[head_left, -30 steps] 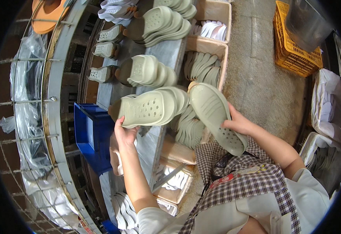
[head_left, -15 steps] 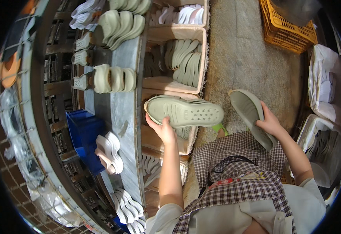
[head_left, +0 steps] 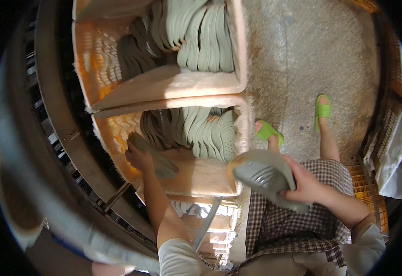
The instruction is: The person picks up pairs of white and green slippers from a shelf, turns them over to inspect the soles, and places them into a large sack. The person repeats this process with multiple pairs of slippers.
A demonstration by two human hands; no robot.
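Note:
My left hand (head_left: 140,158) is down inside a cloth-lined crate (head_left: 201,177), its fingers closed around a grey-green shoe sole (head_left: 163,164). That sole is tilted and smeared by motion, so I cannot tell whether it is one piece or a small stack. Beside it, a row of similar soles (head_left: 205,133) stands on edge, packed close together. On the right, my right hand (head_left: 304,181) grips another grey-green shoe sole (head_left: 260,172) near its rear end. This one is held in front of the apron, with its ridged hollow side showing.
A second lined crate (head_left: 173,87) with more soles adjoins on the far side. A metal bar (head_left: 208,223) crosses over smaller crates nearby. To the left runs a rack frame (head_left: 63,101). My feet in green slippers (head_left: 322,108) stand on the concrete floor (head_left: 297,60).
My view has shifted down to the crates. My left hand has moved from above the crates' edge into one with its sole. The right hand still holds its sole, now turned and blurred.

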